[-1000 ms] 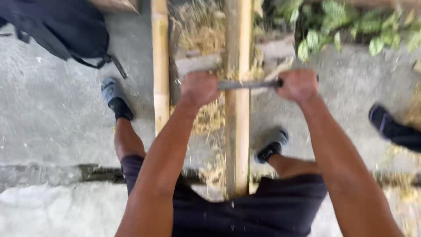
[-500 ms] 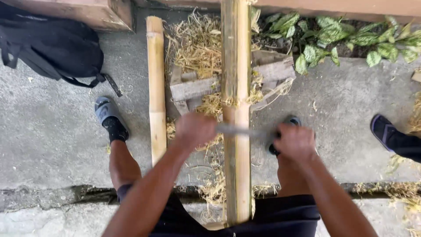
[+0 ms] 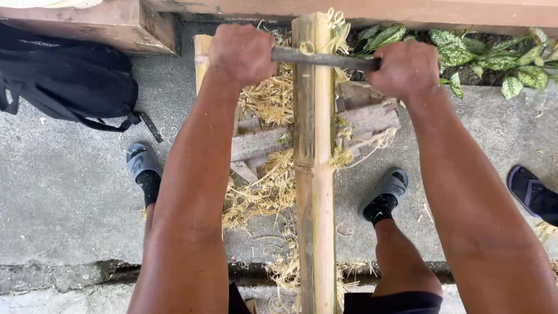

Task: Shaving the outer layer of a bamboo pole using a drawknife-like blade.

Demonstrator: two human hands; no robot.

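Observation:
A long bamboo pole (image 3: 314,174) runs from between my legs up to the top of the view. A dark metal blade (image 3: 322,59) lies flat across the pole near its far end. My left hand (image 3: 241,53) grips the blade's left end. My right hand (image 3: 407,68) grips its right end. Both arms are stretched out forward. Thin curled shavings hang at the pole's top beside the blade.
A second bamboo pole (image 3: 203,52) lies left of the first, partly behind my left arm. Wood blocks (image 3: 366,119) and straw-like shavings (image 3: 261,186) lie under the poles. A black backpack (image 3: 64,87) sits at the left; green leaves (image 3: 494,55) and another person's foot (image 3: 532,195) at the right.
Both hands pushed the blade away from me along the pole, from near my knees to the pole's far end. The camera view tilted down closer.

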